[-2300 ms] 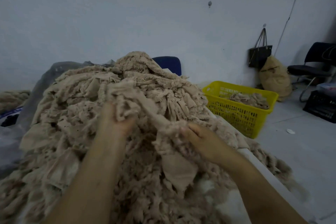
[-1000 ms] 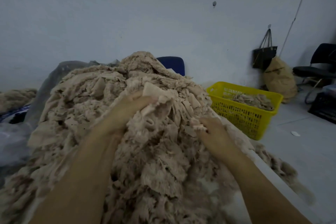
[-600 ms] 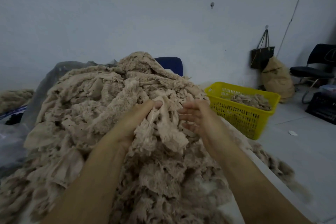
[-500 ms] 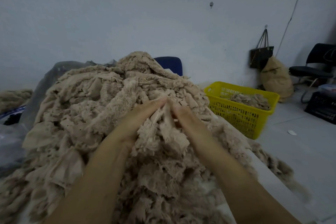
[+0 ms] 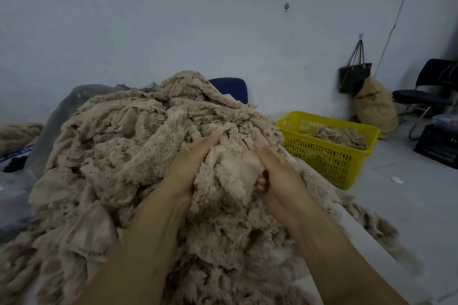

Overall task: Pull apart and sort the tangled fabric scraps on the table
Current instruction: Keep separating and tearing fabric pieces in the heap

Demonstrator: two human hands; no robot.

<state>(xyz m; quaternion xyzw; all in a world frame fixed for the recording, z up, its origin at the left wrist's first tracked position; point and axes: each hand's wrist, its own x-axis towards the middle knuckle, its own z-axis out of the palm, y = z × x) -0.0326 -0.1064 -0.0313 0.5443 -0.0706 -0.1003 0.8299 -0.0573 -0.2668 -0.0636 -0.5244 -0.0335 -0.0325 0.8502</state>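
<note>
From my remote seat I read this as a gathering hold at the crest of the work; the left hand [image 5: 190,168] lies flat against one side of a beige fleecy clump of tangled fabric scraps [image 5: 233,171], fingers nearly straight and pressing rather than wrapping, its thumb buried in the fluff, so I cannot say whether it pinches; the right hand [image 5: 277,171] closes the other side, with a fingertip or thumb hooked into the clump's underside, which I take as a true pinch on it; the clump sits squeezed between the two palms, touching both, and its lower fringe still runs into the big heap of beige fleece and smooth backing cloth [image 5: 111,151] that spreads below, behind and to the left of the hold; I judge the hands are set opposite each other so that one can anchor while the other draws a piece free; nothing looks separated yet, so the sorting seems far from done; beyond the right hand and well apart from it stands a yellow plastic basket with lattice walls [image 5: 322,163], already holding some scraps, which is probably where pieces go; a strip of white table [image 5: 352,225] shows just outside the right wrist; the risk I see is loose scraps dragging off that edge when the clump lifts.
</note>
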